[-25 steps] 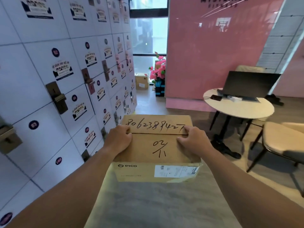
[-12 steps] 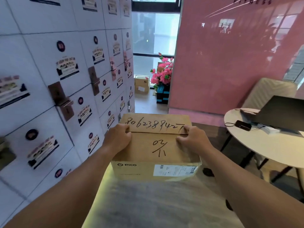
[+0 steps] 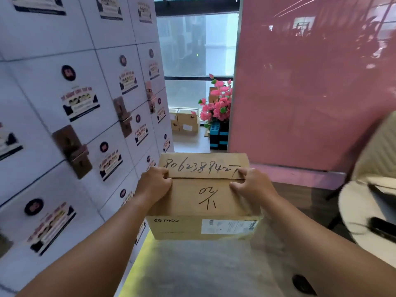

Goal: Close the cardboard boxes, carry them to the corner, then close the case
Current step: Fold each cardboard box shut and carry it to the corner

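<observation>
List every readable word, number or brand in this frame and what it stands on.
"80623884227", handwritten, last digits unsure: far top flap of the cardboard box.
"02/11", handwritten: near top flap.
"PICO": box front.
Shipping label: too small.
Locker stickers: blurred.

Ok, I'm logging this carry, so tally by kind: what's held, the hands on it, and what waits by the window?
cardboard box being carried: 1
hands holding it, left hand and right hand: 2
pink flower arrangement: 1
box stack by the window: 1, its boxes too blurred to count
Total: 5
</observation>
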Demonstrator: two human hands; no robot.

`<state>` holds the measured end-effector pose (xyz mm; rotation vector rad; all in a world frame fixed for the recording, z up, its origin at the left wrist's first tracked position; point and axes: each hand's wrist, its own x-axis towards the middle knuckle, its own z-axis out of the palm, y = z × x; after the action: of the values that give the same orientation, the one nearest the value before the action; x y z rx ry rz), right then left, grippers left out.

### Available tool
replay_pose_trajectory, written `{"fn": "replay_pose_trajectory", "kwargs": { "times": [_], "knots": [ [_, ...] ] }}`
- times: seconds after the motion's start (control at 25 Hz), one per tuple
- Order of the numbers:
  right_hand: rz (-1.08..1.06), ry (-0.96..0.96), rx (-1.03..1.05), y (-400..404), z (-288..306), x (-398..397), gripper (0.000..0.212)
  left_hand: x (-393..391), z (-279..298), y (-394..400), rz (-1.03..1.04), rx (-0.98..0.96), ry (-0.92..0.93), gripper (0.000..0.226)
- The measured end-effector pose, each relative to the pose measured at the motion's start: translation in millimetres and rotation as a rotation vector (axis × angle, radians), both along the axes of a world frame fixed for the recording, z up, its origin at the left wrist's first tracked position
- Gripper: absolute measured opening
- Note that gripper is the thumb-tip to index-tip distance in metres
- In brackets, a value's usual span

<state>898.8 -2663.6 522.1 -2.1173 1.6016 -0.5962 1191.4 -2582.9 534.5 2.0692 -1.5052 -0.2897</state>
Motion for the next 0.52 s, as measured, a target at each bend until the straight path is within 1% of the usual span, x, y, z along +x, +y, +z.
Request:
{"fn": "replay_pose_trajectory", "kwargs": {
  "times": [0.08, 0.16, 0.32, 0.44, 0.52],
  "knots": [
    [0.006, 0.008, 0.02, -68, 0, 10, 0.07, 9, 1, -60, 0.026, -0.004, -0.012, 0.017],
    [0.011, 0.007, 0.018, -124, 2, 22, 0.073, 19, 2, -111, 0.05, -0.003, -0.019, 0.019],
    [0.0, -0.003, 0.038, -248, -4, 61, 0.07, 55, -6, -235, 0.079, 0.026, -0.011, 0.02],
    [-0.022, 0.013, 0.055, -337, -15, 94, 0.071, 87, -16, -329, 0.056, 0.03, -0.002, 0.022],
    [-0.039, 0.014, 0.086, -393, -18, 118, 0.07, 110, -21, -390, 0.038, 0.045, 0.007, 0.019]
  ]
}}
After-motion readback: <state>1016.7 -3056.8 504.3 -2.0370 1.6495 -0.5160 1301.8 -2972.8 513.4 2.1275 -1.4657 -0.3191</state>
